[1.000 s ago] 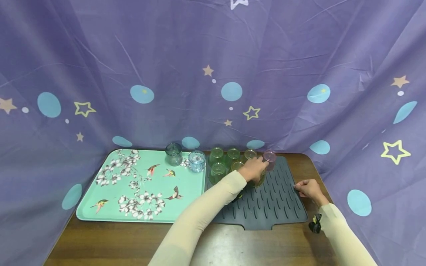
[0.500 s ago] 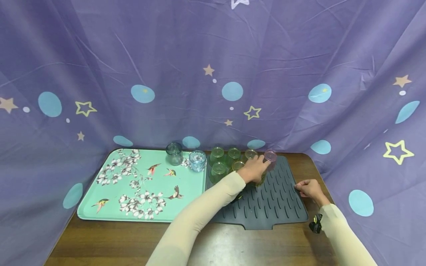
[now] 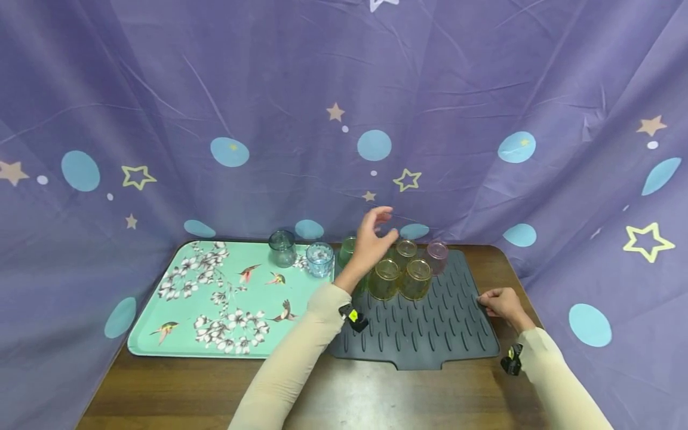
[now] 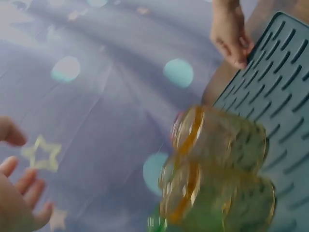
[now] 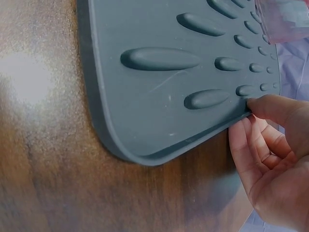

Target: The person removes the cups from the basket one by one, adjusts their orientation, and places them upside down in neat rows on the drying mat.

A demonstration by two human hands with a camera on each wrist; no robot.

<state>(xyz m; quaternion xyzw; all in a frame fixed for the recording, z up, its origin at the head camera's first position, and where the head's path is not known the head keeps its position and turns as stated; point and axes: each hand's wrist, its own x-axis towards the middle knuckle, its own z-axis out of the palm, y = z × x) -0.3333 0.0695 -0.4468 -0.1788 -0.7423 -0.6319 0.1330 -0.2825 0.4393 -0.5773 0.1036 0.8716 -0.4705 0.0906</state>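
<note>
My left hand (image 3: 372,242) hovers over the green glasses at the back left of the dark ribbed drying mat (image 3: 419,334). Its fingers are spread and hold nothing; the left wrist view also shows the hand (image 4: 19,198) apart from the glasses. Two amber glasses, the left one (image 3: 384,280) and the right one (image 3: 416,279), stand side by side upside down on the mat. Behind them are a pale glass (image 3: 406,249) and a pink glass (image 3: 436,257). A green glass (image 3: 347,248) is partly hidden by my left arm. My right hand (image 5: 277,150) pinches the mat's right edge between thumb and fingers.
Left of the mat lies a mint floral tray (image 3: 177,334). A grey-blue glass (image 3: 282,249) and a light blue glass (image 3: 319,261) stand at its back right. A wooden table (image 3: 376,394) carries everything, with a purple curtain (image 3: 290,119) hanging behind.
My left hand has let go of the right amber glass and moved up and to the left. That glass stands on the mat. My right hand stays at the mat's edge.
</note>
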